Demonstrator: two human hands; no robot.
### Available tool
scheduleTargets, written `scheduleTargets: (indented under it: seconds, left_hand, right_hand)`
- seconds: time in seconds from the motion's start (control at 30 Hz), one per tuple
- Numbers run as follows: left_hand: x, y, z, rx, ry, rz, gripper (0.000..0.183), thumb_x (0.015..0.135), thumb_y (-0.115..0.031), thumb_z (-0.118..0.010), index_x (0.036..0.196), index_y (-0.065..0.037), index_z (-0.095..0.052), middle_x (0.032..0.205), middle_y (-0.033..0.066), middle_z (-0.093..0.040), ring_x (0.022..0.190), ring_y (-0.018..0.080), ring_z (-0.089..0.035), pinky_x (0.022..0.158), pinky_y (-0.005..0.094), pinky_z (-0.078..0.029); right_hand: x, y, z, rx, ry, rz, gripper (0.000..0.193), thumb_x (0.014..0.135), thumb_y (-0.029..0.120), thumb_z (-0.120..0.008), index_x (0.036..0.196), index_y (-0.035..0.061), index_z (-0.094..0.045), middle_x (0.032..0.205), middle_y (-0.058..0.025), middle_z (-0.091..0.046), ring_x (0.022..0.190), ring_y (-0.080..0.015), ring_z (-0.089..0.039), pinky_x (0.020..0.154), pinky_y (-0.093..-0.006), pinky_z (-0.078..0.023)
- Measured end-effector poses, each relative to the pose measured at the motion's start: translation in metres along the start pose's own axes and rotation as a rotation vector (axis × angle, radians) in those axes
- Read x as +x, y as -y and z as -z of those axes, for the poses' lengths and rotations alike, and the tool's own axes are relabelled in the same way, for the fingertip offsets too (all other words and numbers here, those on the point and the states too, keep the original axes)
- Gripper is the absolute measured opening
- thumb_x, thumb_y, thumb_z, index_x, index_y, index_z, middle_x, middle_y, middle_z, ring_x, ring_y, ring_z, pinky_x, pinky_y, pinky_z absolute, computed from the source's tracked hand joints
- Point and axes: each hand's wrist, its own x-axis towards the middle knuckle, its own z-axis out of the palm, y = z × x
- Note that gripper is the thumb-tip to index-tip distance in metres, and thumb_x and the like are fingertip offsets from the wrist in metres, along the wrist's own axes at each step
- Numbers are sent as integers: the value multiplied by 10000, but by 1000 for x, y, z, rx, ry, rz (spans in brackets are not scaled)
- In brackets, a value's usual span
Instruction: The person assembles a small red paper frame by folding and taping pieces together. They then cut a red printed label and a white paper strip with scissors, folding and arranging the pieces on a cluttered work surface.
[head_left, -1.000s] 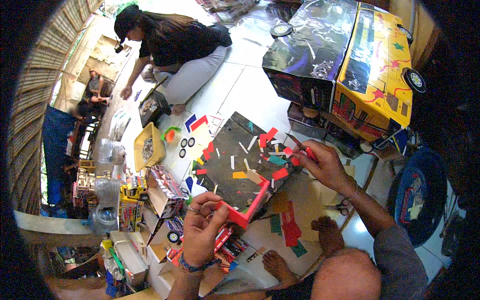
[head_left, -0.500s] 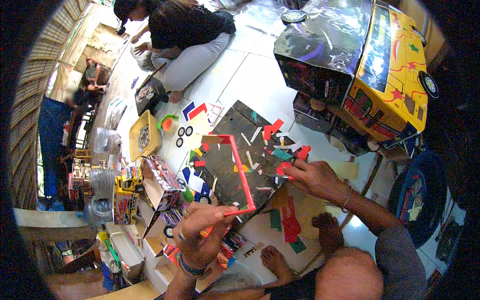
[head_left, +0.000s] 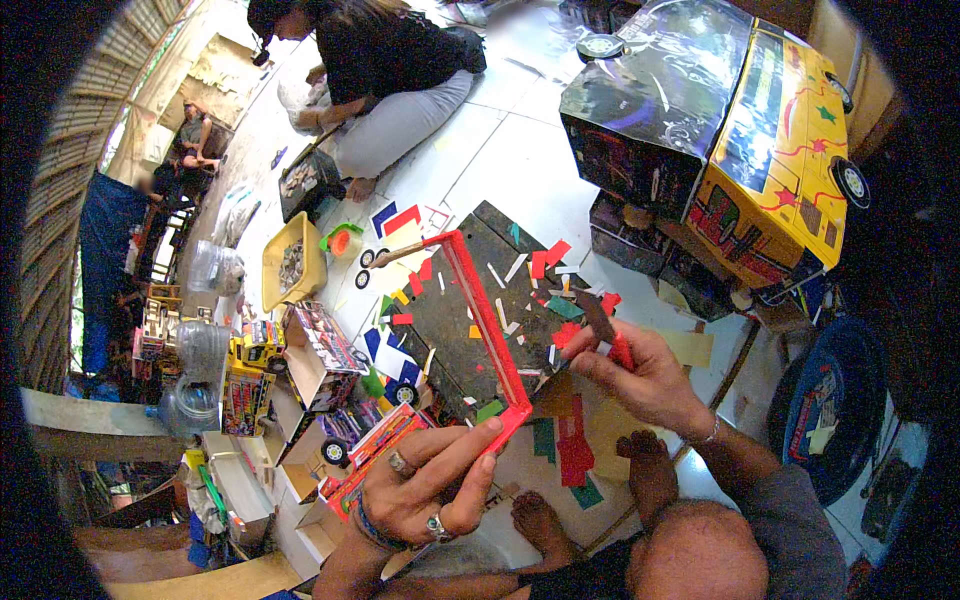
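My left hand (head_left: 425, 480), with rings on its fingers, pinches the near corner of a thin red frame (head_left: 483, 330) bent at right angles. The frame is tilted above a dark worn board (head_left: 440, 310), its far end pale and wood-like. In my right hand (head_left: 650, 378) is a knife (head_left: 598, 318) with a dark blade and some red at the grip, held over the board's right edge, apart from the frame. Red scraps (head_left: 540, 262), green scraps (head_left: 562, 307) and white slivers lie scattered on the board. A red-and-orange printed panel (head_left: 385, 440) shows behind my left hand.
A yellow tub (head_left: 300, 262) of small pieces and small black wheels (head_left: 367, 265) lie beyond the board. Toy trucks and printed boxes (head_left: 320, 345) crowd the left. At right stand a large yellow-and-black model truck (head_left: 770, 160) and a dark blue basin (head_left: 830, 410). Another person (head_left: 400, 90) sits across.
My right hand has lifted off the scraps at the board's edge, and the knife now shows in it. The frame has turned and its far end has risen; my left hand has shifted slightly.
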Motion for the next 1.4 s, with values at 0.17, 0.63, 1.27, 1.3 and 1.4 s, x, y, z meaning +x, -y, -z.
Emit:
scheduleTargets:
  seconds: [0.17, 0.63, 1.27, 1.3, 1.4]
  left_hand:
    - [-1, -2, 0, -9, 90, -24, 213, 776, -17, -704, 952, -74, -598, 1162, 206, -677, 890, 242, -684, 746, 322, -594]
    - [-25, -14, -64, 56, 222, -201, 313, 816, -209, -572, 1097, -70, -577, 1072, 150, -594, 1016, 266, -631, 881, 323, -556]
    - [-19, -25, -45, -688, -301, 505, 338, 854, -34, -755, 1144, -48, -581, 1046, 138, -740, 896, 206, -731, 752, 317, -589]
    - [-18, -25, -44, -739, -302, 539, 287, 874, -58, -745, 1127, -61, -610, 1032, 119, -749, 847, 177, -733, 737, 304, -577]
    - [-16, -18, -34, -570, -55, 438, 424, 817, 34, -765, 1172, -12, -538, 1063, 160, -733, 1005, 231, -721, 809, 332, -607]
  right_hand:
    - [2, 38, -30, 164, 150, 0, 324, 912, 124, -729, 1193, 3, -622, 963, -31, -696, 862, -71, -643, 772, -255, -539]
    - [-26, -12, -44, -25, -75, -225, 265, 827, 55, -786, 1039, 21, -631, 883, -30, -713, 801, -98, -653, 728, -266, -536]
    - [-22, 21, -36, 571, 15, -286, 506, 930, 247, -700, 1339, 30, -498, 925, -137, -700, 548, -79, -531, 451, -199, -367]
    - [-23, 21, -35, 583, 6, -277, 527, 921, 258, -712, 1342, 27, -496, 927, -138, -699, 546, -80, -528, 447, -201, -364]
    - [-24, 19, -32, 578, 14, -262, 554, 908, 279, -729, 1340, 27, -491, 935, -125, -697, 545, -82, -518, 435, -205, -352]
